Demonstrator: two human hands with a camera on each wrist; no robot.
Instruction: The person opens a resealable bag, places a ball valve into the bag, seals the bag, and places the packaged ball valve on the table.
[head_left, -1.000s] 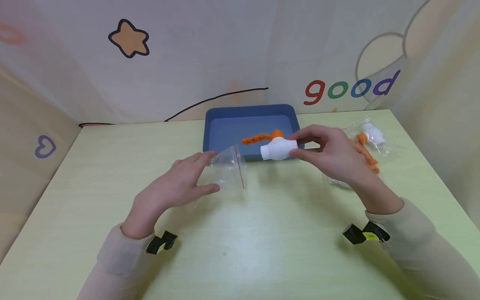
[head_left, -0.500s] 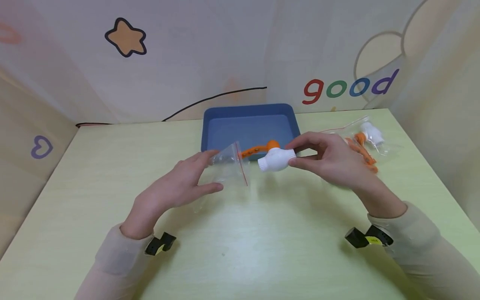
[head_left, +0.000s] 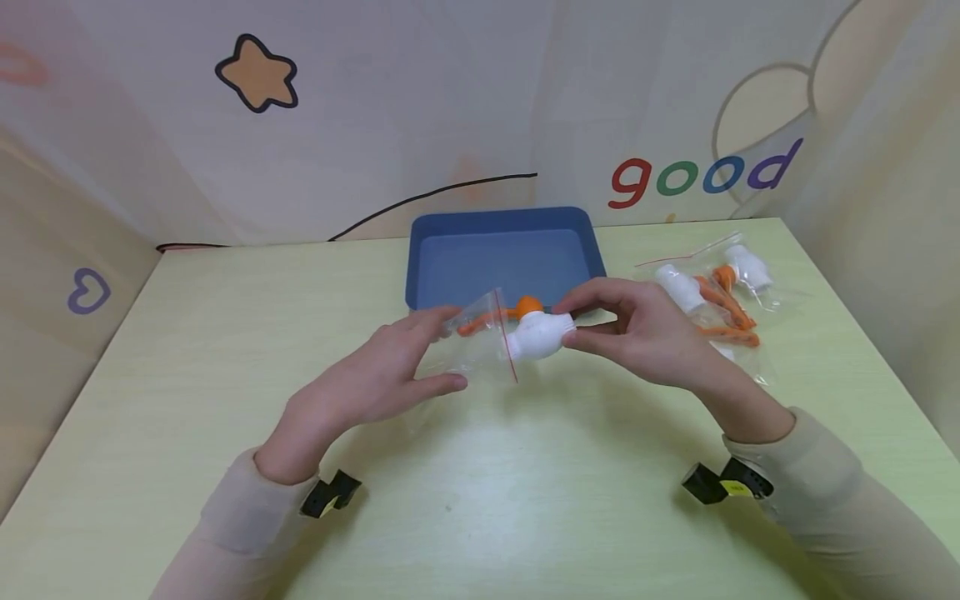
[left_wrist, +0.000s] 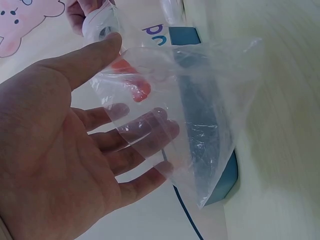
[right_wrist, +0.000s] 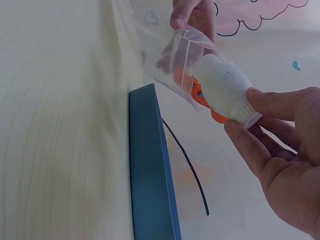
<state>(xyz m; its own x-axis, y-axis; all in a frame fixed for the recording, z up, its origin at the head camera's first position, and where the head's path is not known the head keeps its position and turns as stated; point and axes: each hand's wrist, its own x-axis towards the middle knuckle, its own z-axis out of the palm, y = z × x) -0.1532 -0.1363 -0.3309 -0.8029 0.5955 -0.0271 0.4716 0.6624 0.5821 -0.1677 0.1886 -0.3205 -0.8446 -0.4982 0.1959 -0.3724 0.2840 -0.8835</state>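
My right hand (head_left: 645, 337) pinches one end of a white plastic ball valve (head_left: 543, 335) with an orange lever handle (head_left: 480, 322). The handle and the valve's far end are inside the mouth of a clear zip-lock bag (head_left: 468, 354) with a red seal line. My left hand (head_left: 367, 371) holds this bag up, thumb and fingers spread apart at its sides. In the left wrist view the bag (left_wrist: 210, 115) stands wide, with several fingers (left_wrist: 131, 156) behind the film. The right wrist view shows the valve's white body (right_wrist: 222, 85) between thumb and fingers.
A blue tray (head_left: 577, 220) stands at the back of the table, just beyond the hands. To the right lie clear bags with white and orange valves (head_left: 681, 288). A printed curtain (head_left: 420, 108) hangs behind the table (head_left: 465, 500).
My right hand has moved left and slightly down with the ball valve, so the handle has gone into the bag's mouth. My left hand has shifted a little right with the bag.
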